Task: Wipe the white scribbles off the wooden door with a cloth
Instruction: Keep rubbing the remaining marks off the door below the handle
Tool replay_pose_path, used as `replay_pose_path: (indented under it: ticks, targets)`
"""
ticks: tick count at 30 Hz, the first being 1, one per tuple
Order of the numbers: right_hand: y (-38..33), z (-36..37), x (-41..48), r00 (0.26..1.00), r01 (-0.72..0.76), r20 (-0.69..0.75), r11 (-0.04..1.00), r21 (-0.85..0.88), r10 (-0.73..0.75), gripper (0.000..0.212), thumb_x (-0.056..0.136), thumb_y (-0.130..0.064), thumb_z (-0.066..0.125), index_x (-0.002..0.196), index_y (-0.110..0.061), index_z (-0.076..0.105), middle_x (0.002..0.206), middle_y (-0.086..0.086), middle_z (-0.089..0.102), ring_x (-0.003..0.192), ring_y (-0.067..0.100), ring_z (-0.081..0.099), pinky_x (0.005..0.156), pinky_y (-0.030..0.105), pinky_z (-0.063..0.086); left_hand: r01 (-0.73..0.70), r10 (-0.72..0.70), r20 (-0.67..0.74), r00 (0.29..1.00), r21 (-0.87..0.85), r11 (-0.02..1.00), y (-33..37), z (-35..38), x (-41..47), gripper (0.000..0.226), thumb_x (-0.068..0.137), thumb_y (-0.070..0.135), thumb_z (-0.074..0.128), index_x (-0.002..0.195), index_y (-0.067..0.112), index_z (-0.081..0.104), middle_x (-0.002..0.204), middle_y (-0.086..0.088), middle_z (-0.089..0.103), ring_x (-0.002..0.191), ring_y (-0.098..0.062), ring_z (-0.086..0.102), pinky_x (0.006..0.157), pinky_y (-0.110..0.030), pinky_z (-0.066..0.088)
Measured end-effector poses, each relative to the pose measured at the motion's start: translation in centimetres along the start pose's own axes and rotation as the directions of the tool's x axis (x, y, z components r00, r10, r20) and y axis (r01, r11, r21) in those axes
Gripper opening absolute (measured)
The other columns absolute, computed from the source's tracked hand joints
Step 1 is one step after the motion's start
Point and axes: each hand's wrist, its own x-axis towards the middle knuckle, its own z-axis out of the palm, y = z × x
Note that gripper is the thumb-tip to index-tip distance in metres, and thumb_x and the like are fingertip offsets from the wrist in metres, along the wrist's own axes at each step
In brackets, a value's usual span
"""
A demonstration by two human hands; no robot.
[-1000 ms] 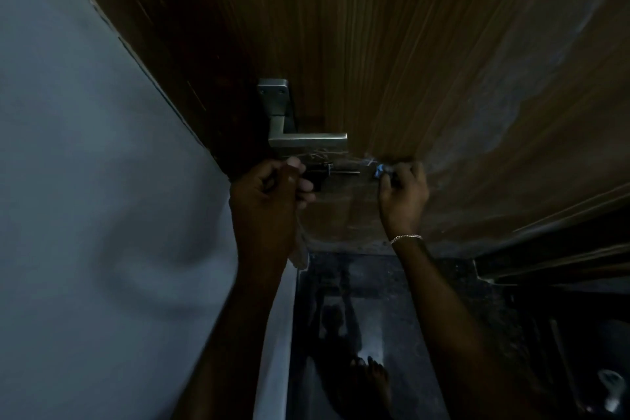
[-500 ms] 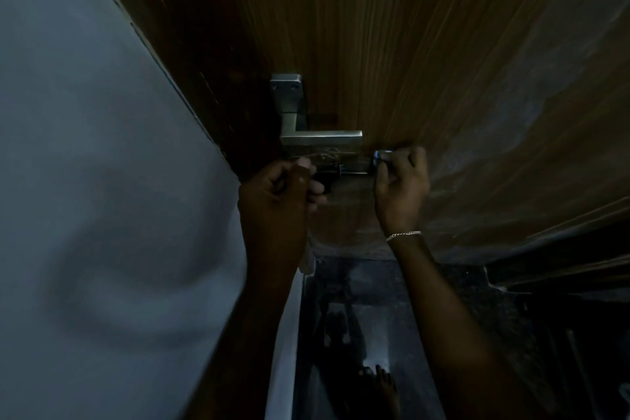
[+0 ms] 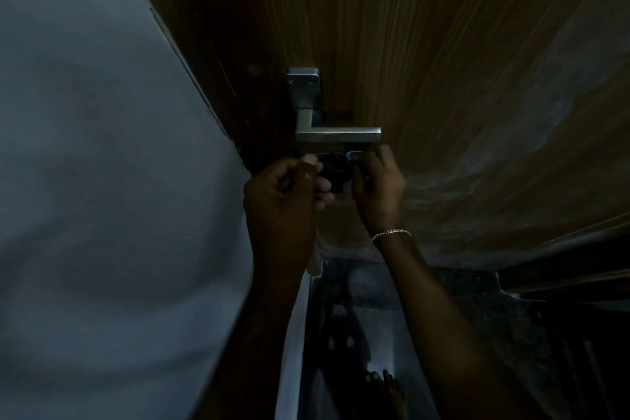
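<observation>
The brown wooden door [image 3: 443, 44] fills the upper half of the head view, with a silver lever handle [image 3: 337, 135] near its left edge. Just below the handle, my left hand [image 3: 283, 201] is closed around a small dark object [image 3: 334, 170]. My right hand [image 3: 378, 187], with a thin bracelet on its wrist, pinches a small bluish-tipped piece [image 3: 353, 155] pressed against that object. The two hands almost touch. A pale, hazy smear [image 3: 494, 164] spreads over the door to the right. I see no cloth, and the scene is too dark to make out scribble lines.
A pale wall [image 3: 102, 181] covers the whole left side and meets the door's edge. Below the door lies a dark glossy floor [image 3: 358, 317], where bare toes [image 3: 385, 385] show. A dark frame or sill [image 3: 562, 280] runs along the lower right.
My right hand has slid left toward my left hand, closing the gap where a thin rod showed between them. The faint white marks under the handle are now hidden.
</observation>
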Motion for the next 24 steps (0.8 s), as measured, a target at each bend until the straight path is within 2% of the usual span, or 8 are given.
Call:
replay_pose_path:
  ticks: [2,5,8,11,14,17,21,24]
  targets:
    - [0.4,-0.4,-0.2,0.998,-0.039,-0.038,0.999,-0.004,0.039,0.006,0.089,0.002,0.065,0.093,-0.002,0.068,0.100,0.012,0.060,0.086,0.015,0.059,0.069,0.035,0.054,0.002,-0.002,0.002,1.000,-0.016,1.000,0.1,0.0,0.1,0.019,0.099,0.018,0.058,0.085,0.015,0.071,0.065,0.003,0.071,0.059,-0.010,0.069,0.054,-0.018,0.053]
    - [-0.1,0.1,0.2,0.983,-0.059,-0.170,0.997,0.053,0.068,0.010,0.090,-0.002,0.066,0.098,-0.007,0.067,0.102,0.007,0.059,0.090,0.005,0.055,0.072,0.026,0.054,0.012,-0.012,-0.010,1.000,-0.006,1.000,-0.3,-0.1,0.1,0.019,0.099,0.018,0.059,0.085,0.015,0.071,0.065,0.004,0.071,0.059,-0.010,0.070,0.054,-0.017,0.053]
    - [-1.4,1.8,0.2,0.992,-0.031,-0.124,0.997,0.069,0.040,0.012,0.092,-0.007,0.064,0.104,-0.006,0.067,0.110,0.009,0.061,0.096,0.007,0.058,0.078,0.018,0.051,0.011,-0.011,-0.030,0.999,-0.015,1.000,-0.5,-0.2,0.3,0.019,0.099,0.018,0.059,0.085,0.015,0.072,0.065,0.003,0.071,0.058,-0.010,0.069,0.053,-0.016,0.052]
    - [-0.9,2.1,-0.5,0.998,-0.050,-0.030,0.997,0.059,0.052,0.012,0.092,-0.006,0.065,0.103,-0.004,0.070,0.110,0.012,0.062,0.096,0.018,0.063,0.078,0.028,0.056,0.004,-0.005,-0.032,0.999,-0.017,1.000,-0.6,-0.3,0.5,0.019,0.099,0.018,0.060,0.085,0.013,0.072,0.064,0.001,0.071,0.057,-0.010,0.069,0.053,-0.017,0.052]
    - [-0.6,2.0,-0.4,0.986,-0.105,-0.119,0.991,0.085,0.115,0.008,0.090,-0.005,0.067,0.097,-0.007,0.069,0.102,0.008,0.061,0.092,0.019,0.061,0.073,0.040,0.056,0.006,-0.006,-0.028,1.000,-0.010,1.000,-0.8,-0.4,0.6,0.019,0.099,0.018,0.060,0.084,0.014,0.072,0.064,0.002,0.071,0.057,-0.011,0.069,0.053,-0.017,0.052]
    - [-2.7,3.2,0.2,0.971,-0.172,-0.156,0.983,0.065,0.180,0.009,0.090,-0.010,0.067,0.098,-0.009,0.070,0.103,0.010,0.064,0.096,0.024,0.059,0.075,0.043,0.054,0.011,-0.011,-0.032,0.999,-0.014,1.000,-0.7,-0.5,0.6,0.019,0.099,0.017,0.059,0.085,0.014,0.072,0.064,0.002,0.070,0.058,-0.011,0.069,0.053,-0.017,0.051]
    - [-4.0,4.2,0.0,0.989,-0.146,0.000,0.989,-0.029,0.146,0.014,0.092,-0.018,0.066,0.101,-0.011,0.074,0.110,0.009,0.068,0.104,0.034,0.056,0.087,0.047,0.046,0.005,-0.006,-0.032,0.999,-0.023,1.000,-0.6,-0.5,0.5,0.020,0.099,0.018,0.059,0.084,0.015,0.072,0.063,0.001,0.070,0.057,-0.011,0.069,0.053,-0.018,0.051]
    - [-4.2,3.6,-0.3,0.969,-0.229,-0.092,0.973,0.010,0.229,0.010,0.089,-0.017,0.070,0.097,-0.014,0.075,0.108,0.004,0.069,0.104,0.033,0.055,0.087,0.046,0.043,0.003,-0.004,-0.039,0.999,-0.025,1.000,-0.4,-0.5,0.3,0.022,0.099,0.018,0.059,0.081,0.016,0.071,0.063,0.001,0.070,0.057,-0.010,0.069,0.053,-0.017,0.051]
